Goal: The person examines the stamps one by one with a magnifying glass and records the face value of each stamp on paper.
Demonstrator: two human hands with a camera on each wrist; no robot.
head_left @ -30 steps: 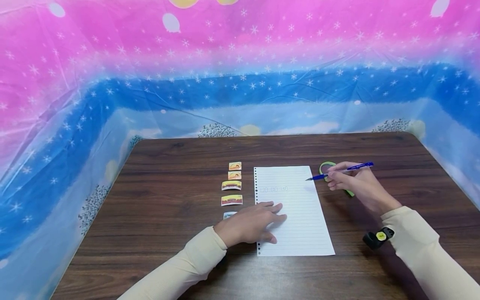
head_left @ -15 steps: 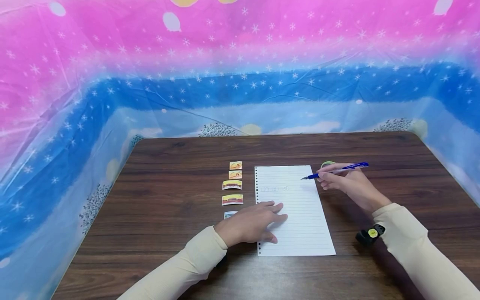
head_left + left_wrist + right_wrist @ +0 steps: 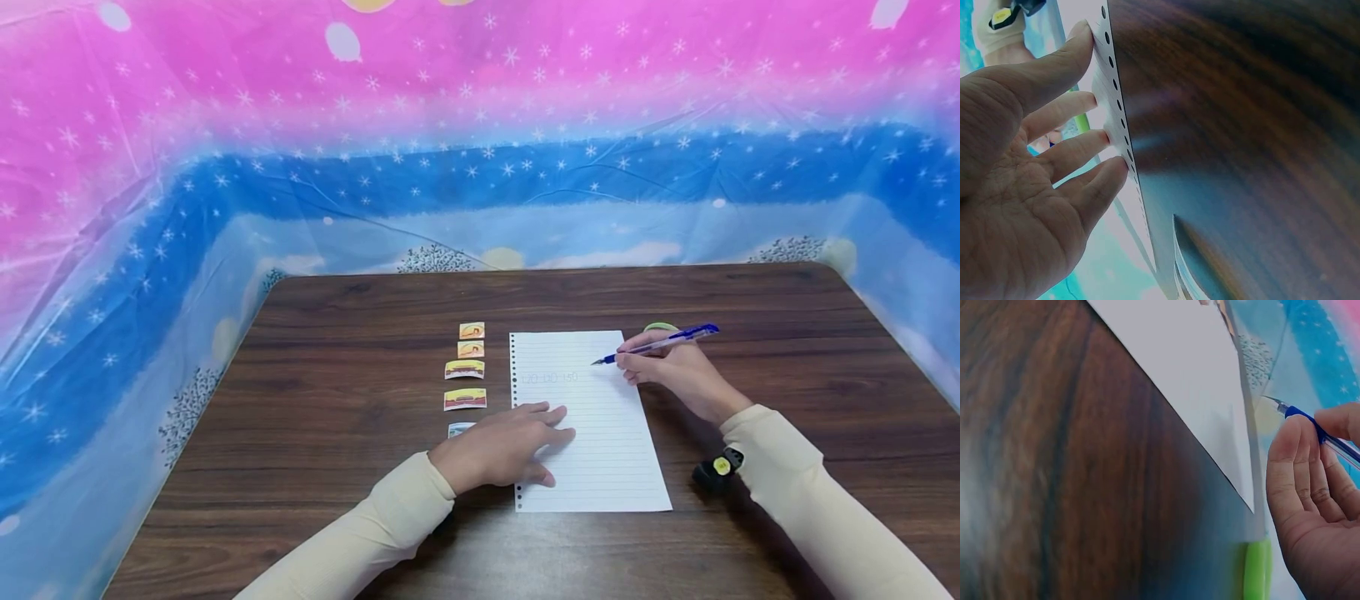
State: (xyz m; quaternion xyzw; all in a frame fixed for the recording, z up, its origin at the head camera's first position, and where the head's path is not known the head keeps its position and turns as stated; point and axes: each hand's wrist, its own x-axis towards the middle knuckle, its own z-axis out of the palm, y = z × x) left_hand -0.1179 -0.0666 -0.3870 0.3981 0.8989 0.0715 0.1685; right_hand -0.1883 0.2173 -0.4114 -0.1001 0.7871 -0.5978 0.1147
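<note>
A lined sheet of paper (image 3: 592,467) with punched holes down its left edge lies on the table. A short row of handwritten numbers (image 3: 550,378) is on it. My left hand (image 3: 517,442) rests on the sheet's left side with fingers spread. My right hand (image 3: 678,367) pinches a blue pen (image 3: 675,338) over the sheet's upper right; its tip points left, near the written row. In the right wrist view, the pen (image 3: 1294,415) sits between thumb and fingers, its tip apart from the sheet (image 3: 1191,381).
Several small stamp-like picture cards (image 3: 465,400) stand in a column left of the sheet, the lowest partly hidden by my left hand. A green rounded object (image 3: 660,326) lies behind my right hand, mostly covered. A patterned cloth (image 3: 450,183) surrounds the dark wooden table (image 3: 300,400).
My right hand has moved left with the pen, from beside the sheet to over its right part, and now covers more of the green object. My left hand has stayed in place.
</note>
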